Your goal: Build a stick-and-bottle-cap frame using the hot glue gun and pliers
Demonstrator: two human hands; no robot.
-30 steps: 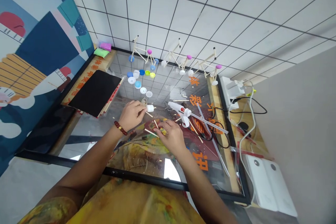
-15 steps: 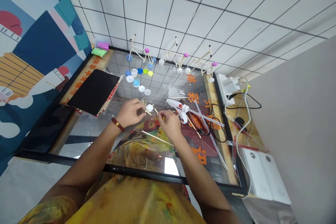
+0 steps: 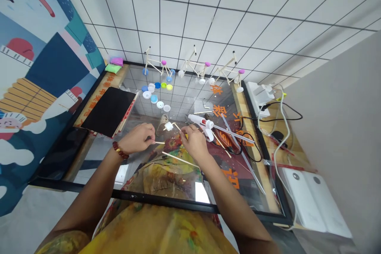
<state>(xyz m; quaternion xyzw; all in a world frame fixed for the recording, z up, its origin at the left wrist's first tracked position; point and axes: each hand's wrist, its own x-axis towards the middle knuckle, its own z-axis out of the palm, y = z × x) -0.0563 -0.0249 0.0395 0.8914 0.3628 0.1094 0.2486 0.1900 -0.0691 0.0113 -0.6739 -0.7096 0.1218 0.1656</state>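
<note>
My left hand (image 3: 141, 138) pinched 1 pale stick (image 3: 160, 143) near the middle of the table (image 3: 143, 197). My right hand (image 3: 193, 139) pinched 1 thin stick (image 3: 176, 126), its far end beside a white piece (image 3: 168, 126); contact could not be confirmed. 3 stick frames (image 3: 207, 64) stood along the far edge. Risk, in my judgement: the glue gun (image 3: 205, 123) lay just beside my right hand, so a careless reach could have knocked it.

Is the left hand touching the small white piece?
Apart. The head view shows a plain gap between the left hand, pinching a thin stick, and the small white piece.
</note>
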